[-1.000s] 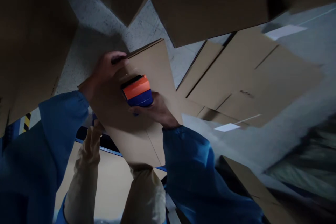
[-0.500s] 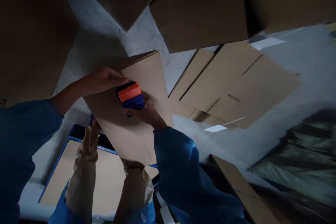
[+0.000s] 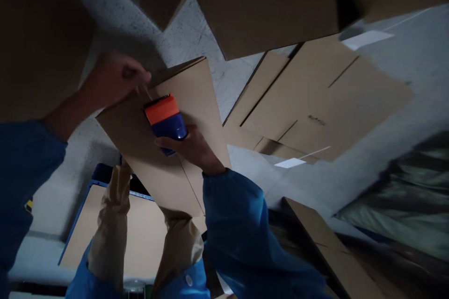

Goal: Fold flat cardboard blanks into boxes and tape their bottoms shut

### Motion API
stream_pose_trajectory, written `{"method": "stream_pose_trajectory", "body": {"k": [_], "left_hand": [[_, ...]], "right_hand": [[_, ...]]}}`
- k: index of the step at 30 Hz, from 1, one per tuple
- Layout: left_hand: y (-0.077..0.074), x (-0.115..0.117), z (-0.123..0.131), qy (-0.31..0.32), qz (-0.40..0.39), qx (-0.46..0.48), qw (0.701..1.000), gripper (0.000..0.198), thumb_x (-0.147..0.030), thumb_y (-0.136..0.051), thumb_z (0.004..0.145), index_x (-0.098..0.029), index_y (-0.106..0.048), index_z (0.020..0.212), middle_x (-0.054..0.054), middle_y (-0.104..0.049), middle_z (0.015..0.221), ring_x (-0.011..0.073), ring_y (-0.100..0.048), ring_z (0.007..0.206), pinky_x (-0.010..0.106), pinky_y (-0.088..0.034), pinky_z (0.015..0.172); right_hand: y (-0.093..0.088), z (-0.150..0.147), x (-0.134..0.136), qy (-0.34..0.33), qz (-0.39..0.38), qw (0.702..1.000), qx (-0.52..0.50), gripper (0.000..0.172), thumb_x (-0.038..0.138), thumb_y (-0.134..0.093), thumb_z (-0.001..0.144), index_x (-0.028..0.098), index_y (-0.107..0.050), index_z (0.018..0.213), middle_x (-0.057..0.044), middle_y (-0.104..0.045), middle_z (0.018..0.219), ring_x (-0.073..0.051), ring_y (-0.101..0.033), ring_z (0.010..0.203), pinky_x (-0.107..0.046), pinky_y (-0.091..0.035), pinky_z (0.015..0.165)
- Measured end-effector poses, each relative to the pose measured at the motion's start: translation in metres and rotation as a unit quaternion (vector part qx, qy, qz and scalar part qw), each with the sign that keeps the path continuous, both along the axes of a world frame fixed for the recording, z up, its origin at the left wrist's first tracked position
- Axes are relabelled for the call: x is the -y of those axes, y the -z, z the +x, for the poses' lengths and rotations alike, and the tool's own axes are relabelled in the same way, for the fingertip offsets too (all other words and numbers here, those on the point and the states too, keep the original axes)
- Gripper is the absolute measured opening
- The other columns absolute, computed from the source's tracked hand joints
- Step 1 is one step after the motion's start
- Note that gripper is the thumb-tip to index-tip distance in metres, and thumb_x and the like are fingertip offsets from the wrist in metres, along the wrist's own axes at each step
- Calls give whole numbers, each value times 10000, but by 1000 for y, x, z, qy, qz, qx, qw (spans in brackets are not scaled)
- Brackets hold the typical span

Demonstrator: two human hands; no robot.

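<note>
My right hand (image 3: 191, 147) is closed round an orange and blue tape dispenser (image 3: 165, 117), held over a cardboard box (image 3: 196, 88). My left hand (image 3: 117, 77), smeared by motion, pinches a thin translucent strip of tape (image 3: 144, 92) that runs to the front of the dispenser. Below my hands, a seam crosses the face of the box. The far end of the box shows a folded edge, and its near end overlaps a blue-edged frame.
Flattened cardboard (image 3: 308, 98) lies on the floor to the right. Large cartons (image 3: 266, 4) stand along the far side. At the lower left is a blue-edged frame with a cardboard sheet (image 3: 80, 224). Two beige-clothed limbs (image 3: 112, 215) reach up from below. Dark green sheeting (image 3: 410, 201) lies at right.
My left hand has drawn away from the dispenser to the upper left, and a tape strip now shows between them. The dispenser has shifted slightly left and up in view.
</note>
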State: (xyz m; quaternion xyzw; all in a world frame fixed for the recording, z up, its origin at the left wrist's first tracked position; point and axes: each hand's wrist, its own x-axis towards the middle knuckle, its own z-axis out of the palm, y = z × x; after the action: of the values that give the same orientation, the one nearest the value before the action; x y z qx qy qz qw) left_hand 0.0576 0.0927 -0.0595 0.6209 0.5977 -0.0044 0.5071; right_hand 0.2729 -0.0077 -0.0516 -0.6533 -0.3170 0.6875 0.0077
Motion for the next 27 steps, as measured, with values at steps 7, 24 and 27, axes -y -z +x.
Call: {"method": "stream_pose_trajectory", "body": {"k": [7,24,27], "left_hand": [[-12,-36,-26,-21,64,-71,995,488,-659,-440,789,-296,-739,917,77,-752,961,288,-688,915,426,-537,816],[60,-53,-34,-26,18,-44,999,834,-899,-408,676,-212,-775,975,94,-749,970,345,-671,1019,510,-496,925],[71,-53,-38,-36,8,-33,999,820,-915,-429,674,-225,-769,957,97,-746,967,337,-662,1006,509,-497,912]], "right_hand": [[-8,11,28,7,-33,999,21,411,504,-844,575,142,-668,660,-68,-702,659,-190,-681,633,-272,-530,550],[12,6,40,83,-88,993,16,417,488,-878,565,134,-690,678,-43,-690,598,-137,-648,532,-240,-547,534],[12,5,40,95,-100,990,4,419,484,-883,558,133,-691,682,-36,-680,585,-136,-642,523,-238,-545,520]]}}
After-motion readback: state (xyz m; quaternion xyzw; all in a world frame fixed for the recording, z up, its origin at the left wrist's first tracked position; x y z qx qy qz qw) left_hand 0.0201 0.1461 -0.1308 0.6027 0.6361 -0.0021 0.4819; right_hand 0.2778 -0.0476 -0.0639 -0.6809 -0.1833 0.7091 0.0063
